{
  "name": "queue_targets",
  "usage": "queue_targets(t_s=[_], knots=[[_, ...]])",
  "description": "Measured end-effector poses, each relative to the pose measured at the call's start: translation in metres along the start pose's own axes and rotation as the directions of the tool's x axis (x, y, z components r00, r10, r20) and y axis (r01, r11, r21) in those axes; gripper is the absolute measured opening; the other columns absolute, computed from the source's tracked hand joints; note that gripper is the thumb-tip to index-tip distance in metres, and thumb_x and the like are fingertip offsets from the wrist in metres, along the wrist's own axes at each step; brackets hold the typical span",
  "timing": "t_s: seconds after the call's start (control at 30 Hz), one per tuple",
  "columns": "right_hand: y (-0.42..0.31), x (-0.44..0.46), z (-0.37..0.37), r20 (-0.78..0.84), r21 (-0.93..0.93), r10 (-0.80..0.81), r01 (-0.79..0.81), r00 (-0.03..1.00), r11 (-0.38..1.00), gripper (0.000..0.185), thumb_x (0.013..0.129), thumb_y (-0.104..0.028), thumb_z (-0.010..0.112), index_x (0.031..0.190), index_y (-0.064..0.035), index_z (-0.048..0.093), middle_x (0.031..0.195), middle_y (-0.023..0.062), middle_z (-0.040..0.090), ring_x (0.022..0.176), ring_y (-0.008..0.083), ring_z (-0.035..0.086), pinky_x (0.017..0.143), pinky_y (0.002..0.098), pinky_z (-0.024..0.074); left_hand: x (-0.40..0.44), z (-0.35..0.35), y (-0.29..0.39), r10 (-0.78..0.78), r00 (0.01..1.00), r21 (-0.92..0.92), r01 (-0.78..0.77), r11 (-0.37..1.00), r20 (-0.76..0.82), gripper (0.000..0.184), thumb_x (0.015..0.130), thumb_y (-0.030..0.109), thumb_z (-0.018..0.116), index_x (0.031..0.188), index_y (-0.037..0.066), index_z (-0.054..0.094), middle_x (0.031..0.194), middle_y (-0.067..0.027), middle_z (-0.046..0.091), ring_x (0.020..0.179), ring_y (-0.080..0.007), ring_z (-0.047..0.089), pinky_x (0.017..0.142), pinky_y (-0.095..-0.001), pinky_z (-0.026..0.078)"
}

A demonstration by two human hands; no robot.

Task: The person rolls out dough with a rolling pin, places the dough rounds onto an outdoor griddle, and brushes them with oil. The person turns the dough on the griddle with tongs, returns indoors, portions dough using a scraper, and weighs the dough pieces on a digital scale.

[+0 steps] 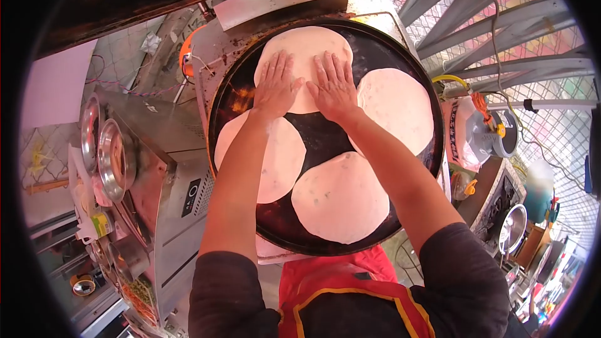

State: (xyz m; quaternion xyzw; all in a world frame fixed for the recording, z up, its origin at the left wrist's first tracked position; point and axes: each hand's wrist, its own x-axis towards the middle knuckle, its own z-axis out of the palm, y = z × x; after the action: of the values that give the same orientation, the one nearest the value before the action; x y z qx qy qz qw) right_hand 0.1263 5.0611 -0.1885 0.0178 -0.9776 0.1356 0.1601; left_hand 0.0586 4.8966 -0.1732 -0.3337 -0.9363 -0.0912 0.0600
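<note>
Resting flat on a pale dough round (303, 44) at twelve o'clock on the dark pan (319, 131), the left hand (274, 87) and the right hand (333, 87) grasped nothing. Each grip was released, fingers straight and slightly parted, the thumbs pointing inward and coming close together over the near half of the round. Work like this, I judged, went best with light, even pressure through the whole palm, the two hands matched and spreading outward from the middle, since fingertips dug in could thin or tear something so soft.

Nearby lay three more rounds: the second round (400, 106) at two o'clock, the third round (341, 200) near six, and the fourth round (285, 156) towards eight or nine, partly hidden under the left forearm (243, 181). With the right forearm (389, 163) crossing above the second round's lower edge, raised elbows seemed wise, so that neither arm dragged dough out of shape. Bare pan showed between them at the centre. Further out, a steel bowl (118, 159) sat at nine o'clock, and a red apron (341, 269) hung close by the rim at six.
</note>
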Motion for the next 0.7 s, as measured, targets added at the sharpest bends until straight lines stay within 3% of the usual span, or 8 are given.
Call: queue_targets(t_s=[0.13, 0.17, 0.23, 0.27, 0.3, 0.37, 0.43, 0.7], knots=[[0.028, -0.013, -0.027, 0.07, 0.004, 0.024, -0.025, 0.997, 1.0, 0.061, 0.095, -0.043, 0.038, 0.144, -0.0075, 0.028, 0.149, 0.0152, 0.028, 0.139, 0.0293, 0.022, 0.113, 0.0488, 0.0122, 0.002, 0.0, 0.004, -0.034, 0.999, 0.004, 0.034, 0.999, 0.018, 0.065, 0.092, 0.037, 0.048, 0.142, 0.001, 0.029, 0.148, -0.0199, 0.027, 0.138, -0.0321, 0.024, 0.114, -0.0447, 0.016], [0.042, -0.019, -0.041, 0.091, -0.05, 0.061, -0.057, 0.994, 0.997, 0.061, 0.096, -0.042, 0.038, 0.144, -0.0075, 0.027, 0.15, 0.0139, 0.025, 0.14, 0.0284, 0.02, 0.113, 0.0491, 0.0121, -0.001, 0.0, 0.01, 0.016, 0.999, -0.008, -0.017, 1.0, -0.028, 0.064, 0.092, 0.036, 0.049, 0.142, 0.001, 0.029, 0.148, -0.0197, 0.028, 0.138, -0.0321, 0.024, 0.114, -0.0447, 0.016], [0.067, -0.04, -0.08, 0.095, 0.117, 0.171, -0.182, 0.981, 0.976, 0.061, 0.095, -0.042, 0.039, 0.145, -0.0092, 0.026, 0.151, 0.0131, 0.023, 0.141, 0.0289, 0.019, 0.113, 0.0495, 0.0116, -0.007, -0.001, 0.037, 0.109, 0.986, -0.019, -0.112, 0.994, -0.13, 0.064, 0.091, 0.034, 0.05, 0.141, 0.0, 0.03, 0.147, -0.0195, 0.029, 0.137, -0.0321, 0.025, 0.114, -0.0449, 0.016], [0.079, -0.059, -0.088, 0.118, 0.054, 0.149, -0.156, 0.982, 0.986, 0.061, 0.095, -0.042, 0.04, 0.145, -0.0099, 0.026, 0.152, 0.0126, 0.023, 0.141, 0.0288, 0.019, 0.113, 0.0494, 0.0115, -0.014, 0.002, 0.062, 0.124, 0.99, -0.136, -0.133, 0.982, -0.072, 0.062, 0.09, 0.031, 0.051, 0.139, -0.001, 0.033, 0.146, -0.0182, 0.031, 0.137, -0.0311, 0.027, 0.113, -0.0451, 0.017], [0.09, -0.078, -0.092, 0.141, -0.009, 0.129, -0.129, 0.982, 0.992, 0.061, 0.095, -0.042, 0.04, 0.145, -0.0106, 0.026, 0.152, 0.0122, 0.023, 0.141, 0.0287, 0.019, 0.113, 0.0493, 0.0115, -0.022, -0.024, 0.096, 0.175, 0.977, -0.329, -0.125, 0.936, 0.126, 0.061, 0.09, 0.031, 0.051, 0.139, -0.002, 0.035, 0.147, -0.017, 0.03, 0.138, -0.0297, 0.026, 0.114, -0.0451, 0.016], [0.102, -0.098, -0.092, 0.179, -0.091, 0.082, -0.066, 0.98, 0.994, 0.062, 0.094, -0.042, 0.041, 0.146, -0.0123, 0.026, 0.151, 0.011, 0.024, 0.14, 0.0285, 0.02, 0.113, 0.0493, 0.0119, -0.041, -0.007, 0.131, 0.479, 0.873, -0.147, -0.464, 0.873, 0.09, 0.064, 0.09, 0.04, 0.049, 0.139, 0.0, 0.035, 0.148, -0.0158, 0.03, 0.139, -0.0279, 0.024, 0.114, -0.044, 0.016], [0.11, -0.108, -0.093, 0.211, -0.125, 0.021, 0.005, 0.977, 0.992, 0.061, 0.094, -0.042, 0.041, 0.146, -0.0141, 0.026, 0.151, 0.0097, 0.025, 0.14, 0.0281, 0.021, 0.113, 0.0493, 0.0125, -0.03, -0.002, 0.139, 0.496, 0.861, -0.157, -0.477, 0.865, 0.114, 0.065, 0.091, 0.044, 0.047, 0.14, 0.002, 0.035, 0.149, -0.0137, 0.029, 0.139, -0.0261, 0.023, 0.114, -0.0444, 0.016], [0.128, -0.095, -0.08, 0.123, -0.236, 0.093, -0.062, 0.988, 0.97, 0.059, 0.094, -0.047, 0.036, 0.146, -0.0201, 0.028, 0.151, 0.0064, 0.028, 0.14, 0.026, 0.022, 0.114, 0.0476, 0.0108, 0.012, 0.013, 0.115, 0.589, 0.798, -0.097, -0.581, 0.808, 0.126, 0.067, 0.091, 0.049, 0.045, 0.142, 0.007, 0.032, 0.151, -0.0096, 0.025, 0.139, -0.023, 0.023, 0.113, -0.0475, 0.017]])
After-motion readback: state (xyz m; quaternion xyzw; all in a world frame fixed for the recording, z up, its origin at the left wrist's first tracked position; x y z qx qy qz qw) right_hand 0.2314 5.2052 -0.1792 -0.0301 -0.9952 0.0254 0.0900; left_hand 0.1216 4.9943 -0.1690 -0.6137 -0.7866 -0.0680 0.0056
